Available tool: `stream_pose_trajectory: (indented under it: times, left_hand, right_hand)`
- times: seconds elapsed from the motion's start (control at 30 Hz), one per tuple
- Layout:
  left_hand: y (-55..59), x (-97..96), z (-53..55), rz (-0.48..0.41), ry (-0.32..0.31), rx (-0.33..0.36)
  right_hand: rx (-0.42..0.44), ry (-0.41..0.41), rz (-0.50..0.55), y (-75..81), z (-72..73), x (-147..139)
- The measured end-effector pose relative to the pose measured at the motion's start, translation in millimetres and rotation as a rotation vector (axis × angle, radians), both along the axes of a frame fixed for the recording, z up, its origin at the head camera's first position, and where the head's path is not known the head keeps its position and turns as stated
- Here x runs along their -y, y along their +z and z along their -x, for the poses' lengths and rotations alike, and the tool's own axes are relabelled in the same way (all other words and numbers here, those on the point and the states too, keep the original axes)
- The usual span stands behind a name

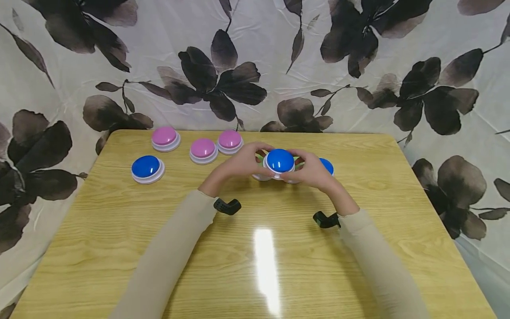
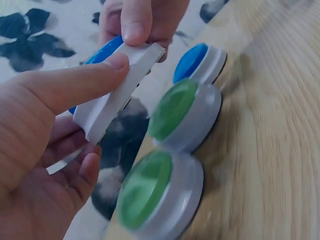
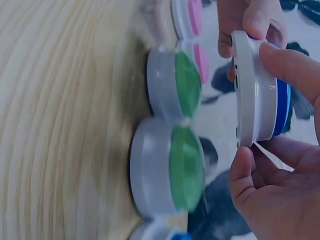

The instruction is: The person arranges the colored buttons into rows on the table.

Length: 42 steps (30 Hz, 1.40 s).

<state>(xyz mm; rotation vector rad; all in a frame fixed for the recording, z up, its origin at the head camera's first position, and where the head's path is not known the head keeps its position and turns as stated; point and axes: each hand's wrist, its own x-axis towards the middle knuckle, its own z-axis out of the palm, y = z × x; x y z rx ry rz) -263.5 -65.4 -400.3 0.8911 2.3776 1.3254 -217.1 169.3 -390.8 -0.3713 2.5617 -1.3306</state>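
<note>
Both hands hold one blue push button (image 1: 280,160) with a round white base, raised off the table. My left hand (image 1: 246,160) grips its left side, thumb on the white base (image 2: 107,100) in the left wrist view. From the other side my right hand (image 1: 312,170) pinches the same base, fingers curled under its edge in the right wrist view. Close by stand two green push buttons, one (image 2: 175,110) beside the other (image 2: 147,192), mostly hidden by the hands in the head view. Another blue push button (image 1: 326,165) sits just right of them, partly covered by the right hand.
On the left of the wooden table (image 1: 223,266) stands a blue push button (image 1: 145,167). Near the back edge are three pink ones, at the left (image 1: 164,136), middle (image 1: 202,148) and right (image 1: 229,139). A flower-patterned cloth (image 1: 279,88) hangs behind the table.
</note>
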Motion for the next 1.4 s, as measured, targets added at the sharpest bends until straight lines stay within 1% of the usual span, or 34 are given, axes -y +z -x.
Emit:
stream_pose_trajectory:
  times: [0.2, 0.3, 0.4, 0.57, 0.73, 0.83, 0.97, 1.07, 1.27, 1.4]
  left_hand:
    - [2.3, -35.5, 8.7, 0.034, -0.038, -0.066]
    - [3.2, -52.7, 12.6, 0.046, -0.06, -0.083]
    - [3.6, -69.4, 17.6, 0.069, -0.085, -0.085]
    - [4.2, -96.1, 26.0, 0.134, -0.13, -0.079]
    - [5.2, -121.4, 31.6, 0.171, -0.16, -0.057]
    - [4.5, -133.4, 33.6, 0.192, -0.163, -0.061]
    - [1.7, -147.9, 36.8, 0.205, -0.188, -0.083]
    - [0.8, -155.4, 38.4, 0.203, -0.199, -0.074]
    - [1.6, -171.9, 37.7, 0.178, -0.183, -0.037]
    - [-1.0, -180.4, 39.5, 0.181, -0.162, -0.032]
  right_hand:
    - [-0.02, -0.045, -0.009, 5.2, -1.8, -31]
    - [-0.022, -0.065, -0.025, 6.0, -2.2, -47]
    - [-0.017, -0.086, -0.037, 4.7, -2.1, -62]
    - [-0.015, -0.138, -0.058, 3.8, -5.1, -82]
    - [-0.01, -0.189, -0.072, 4.6, -8.6, -100]
    - [-0.005, -0.194, -0.067, 4.6, -9.8, -109]
    - [-0.008, -0.222, -0.063, 4.3, -12.1, -119]
    - [-0.006, -0.235, -0.07, 4.2, -12.8, -125]
    - [-0.001, -0.273, -0.08, 3.3, -15.2, -138]
    - [-0.013, -0.286, -0.096, 0.5, -11.3, -144]
